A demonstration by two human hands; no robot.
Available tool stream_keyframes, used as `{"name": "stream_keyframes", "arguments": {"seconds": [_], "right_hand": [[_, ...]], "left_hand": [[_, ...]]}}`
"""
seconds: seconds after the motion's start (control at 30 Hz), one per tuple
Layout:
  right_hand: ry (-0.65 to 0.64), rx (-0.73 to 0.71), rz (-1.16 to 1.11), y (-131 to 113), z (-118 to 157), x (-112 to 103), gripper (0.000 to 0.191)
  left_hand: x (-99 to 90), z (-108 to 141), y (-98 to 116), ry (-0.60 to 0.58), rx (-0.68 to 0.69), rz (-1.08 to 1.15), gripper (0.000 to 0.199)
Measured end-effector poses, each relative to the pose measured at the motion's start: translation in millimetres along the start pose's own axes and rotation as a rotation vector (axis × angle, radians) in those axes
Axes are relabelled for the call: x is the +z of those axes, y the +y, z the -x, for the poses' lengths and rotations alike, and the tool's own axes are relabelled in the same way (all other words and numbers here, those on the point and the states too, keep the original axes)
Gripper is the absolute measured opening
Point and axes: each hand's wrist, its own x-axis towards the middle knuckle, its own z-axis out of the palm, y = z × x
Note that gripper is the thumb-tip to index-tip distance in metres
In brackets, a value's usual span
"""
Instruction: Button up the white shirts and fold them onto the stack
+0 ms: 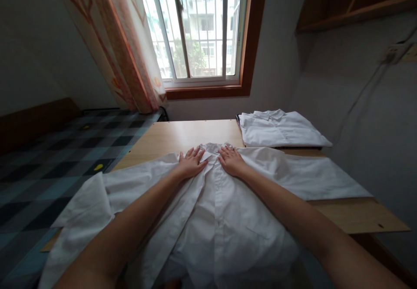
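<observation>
A white button-up shirt (224, 210) lies spread front side up, its collar at the far end and its sleeves reaching out to both sides. My left hand (192, 163) rests flat on the shirt just left of the collar, fingers spread. On the right of the collar, my right hand (230, 161) presses flat with its fingers stretched out. The two front edges run down toward me and part on the left. The lower end of the shirt hangs over the near side, partly out of view.
Beneath the shirt is a light wooden table (195, 130). Folded white shirts (276, 128) sit at its back right on something dark. A bed with a checked cover (42, 167) stands on the left. Behind are a curtain (120, 41) and a barred window (202, 28); a wooden shelf (358, 13) hangs upper right.
</observation>
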Motion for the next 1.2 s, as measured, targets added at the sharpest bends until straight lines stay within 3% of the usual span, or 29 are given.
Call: {"name": "stream_keyframes", "arguments": {"seconds": [0.13,0.27,0.37,0.43,0.67,0.87,0.93,1.0,1.07,1.13,1.2], "right_hand": [[0.024,-0.017,-0.038,4,-3,3,0.046],[0.214,-0.013,-0.086,10,-2,7,0.047],[0.413,0.057,-0.151,23,-5,8,0.046],[0.474,0.107,-0.187,33,-9,7,0.043],[0.352,0.063,-0.188,47,-11,4,0.035],[0.289,0.066,-0.184,42,-7,-2,0.032],[0.271,0.081,-0.169,41,-6,-4,0.032],[0.266,0.101,-0.162,39,-6,-5,0.033],[0.272,0.109,-0.165,38,-6,-5,0.032],[0.285,0.110,-0.171,38,-6,-6,0.029],[0.301,0.112,-0.177,38,-8,-5,0.026]], "left_hand": [[4.5,2,-8,0.081,0.010,0.009,0.064],[13.0,12,-8,0.236,0.000,0.028,0.063],[13.8,17,-10,0.328,0.203,0.096,0.053],[14.1,18,-12,0.351,0.319,0.141,0.048],[21.9,9,-15,0.251,0.238,0.094,0.055],[-18.8,-16,-5,0.046,0.218,0.019,0.040],[-29.2,-22,1,0.028,0.182,-0.023,0.034],[-28.4,-24,6,0.119,0.140,-0.052,0.028],[-17.9,-24,7,0.286,0.135,-0.037,0.024],[-3.7,-25,5,0.431,0.193,0.011,0.022],[8.4,-28,-1,0.484,0.277,0.079,0.021]]}}
